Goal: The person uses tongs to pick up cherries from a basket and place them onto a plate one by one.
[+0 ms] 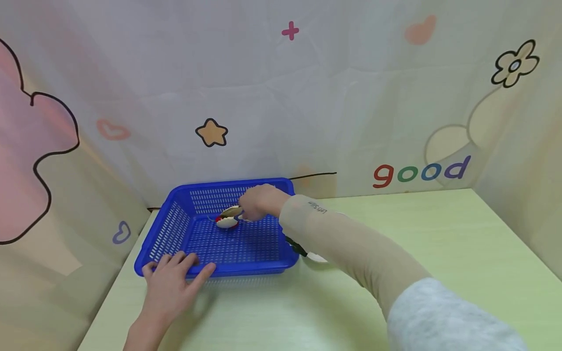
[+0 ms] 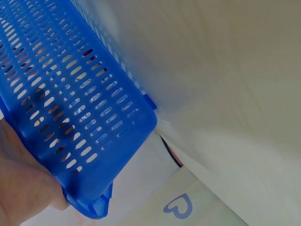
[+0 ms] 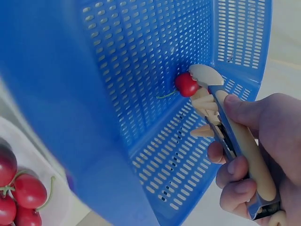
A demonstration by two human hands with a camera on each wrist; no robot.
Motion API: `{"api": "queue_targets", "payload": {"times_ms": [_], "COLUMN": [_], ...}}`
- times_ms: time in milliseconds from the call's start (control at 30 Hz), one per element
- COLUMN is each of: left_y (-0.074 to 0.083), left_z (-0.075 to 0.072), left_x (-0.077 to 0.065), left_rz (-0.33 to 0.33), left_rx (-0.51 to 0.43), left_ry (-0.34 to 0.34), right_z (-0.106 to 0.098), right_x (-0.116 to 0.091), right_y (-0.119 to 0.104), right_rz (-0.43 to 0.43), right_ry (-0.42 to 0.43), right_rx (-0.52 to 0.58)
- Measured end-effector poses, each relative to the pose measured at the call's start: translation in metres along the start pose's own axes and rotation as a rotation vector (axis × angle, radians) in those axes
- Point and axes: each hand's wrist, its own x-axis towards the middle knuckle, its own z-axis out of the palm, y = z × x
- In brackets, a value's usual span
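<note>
My right hand (image 1: 259,200) reaches into the blue basket (image 1: 250,268) and holds tongs (image 3: 249,155) with cream scalloped tips and cream handle grips. Fingers and thumb wrap round the handles. At the tips, low in the basket, is a red cherry (image 3: 187,85) with a thin green stem; the tips lie either side of it in the head view. My left hand (image 1: 167,287) holds the basket's front left rim, its fingers curled over the edge and the thumb spread along the front. Part of that hand shows below the slotted wall in the left wrist view.
Right of the basket, mostly behind my right forearm, stands a white plate (image 1: 317,258). Several red cherries (image 3: 29,191) with green stems lie on it in the right wrist view. A dark green piece (image 1: 296,246) lies between plate and basket. Patterned curtain (image 1: 263,97) surrounds the pale table (image 1: 439,253).
</note>
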Motion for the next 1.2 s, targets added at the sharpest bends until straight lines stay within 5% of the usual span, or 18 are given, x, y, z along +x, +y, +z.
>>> {"api": "queue_targets", "payload": {"times_ms": [733,1200], "left_y": [0.003,0.002], "left_z": [-0.002,-0.001], "left_x": [0.001,0.001], "left_rz": [-0.009,-0.019], "left_rx": [0.008,0.000], "left_ry": [-0.031,-0.035], "right_z": [0.002,0.023], "right_x": [-0.025,-0.059], "right_y": [0.031,0.062], "right_rz": [-0.102,-0.178], "right_ry": [0.063,0.236], "right_rx": [0.146,0.115]}}
